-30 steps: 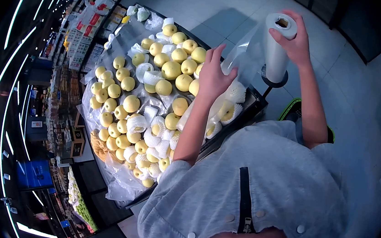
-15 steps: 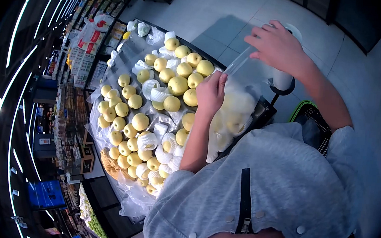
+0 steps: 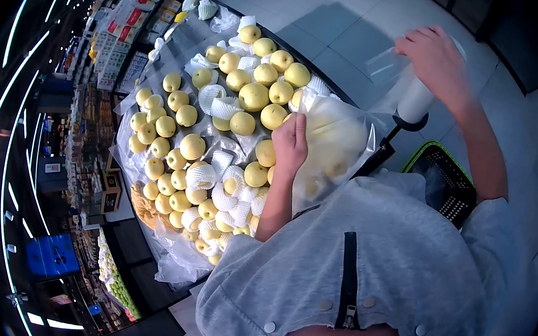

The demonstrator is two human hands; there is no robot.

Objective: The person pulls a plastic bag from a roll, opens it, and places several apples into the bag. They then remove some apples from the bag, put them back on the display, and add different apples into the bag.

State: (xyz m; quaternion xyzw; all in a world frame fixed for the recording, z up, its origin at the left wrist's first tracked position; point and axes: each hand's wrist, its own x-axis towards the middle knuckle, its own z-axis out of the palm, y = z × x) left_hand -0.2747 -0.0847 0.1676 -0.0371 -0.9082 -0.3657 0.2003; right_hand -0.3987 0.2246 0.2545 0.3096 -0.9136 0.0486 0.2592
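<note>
My left hand [image 3: 291,144] is closed on the edge of a clear plastic bag [image 3: 340,136], which hangs down over the near side of the fruit display. My right hand [image 3: 436,62] is at the top of a white roll of plastic bags [image 3: 415,103] on a stand, fingers curled around the film. A loose flap of clear film [image 3: 386,64] sticks out beside its fingertips. Round yellow fruit, which look like pears [image 3: 254,97], lie piled to the left of my left hand, some in white foam nets [image 3: 226,108].
A black shopping basket with a green rim [image 3: 428,146] is below the roll. The dark edge of the display table [image 3: 328,86] runs along the fruit. Stocked shelves [image 3: 87,144] stand at the left, with tiled floor [image 3: 348,20] beyond.
The film stretched between my hands has parted. My right hand has moved right with the roll end, while my left hand has come down slightly with the bag, which now spreads wider.
</note>
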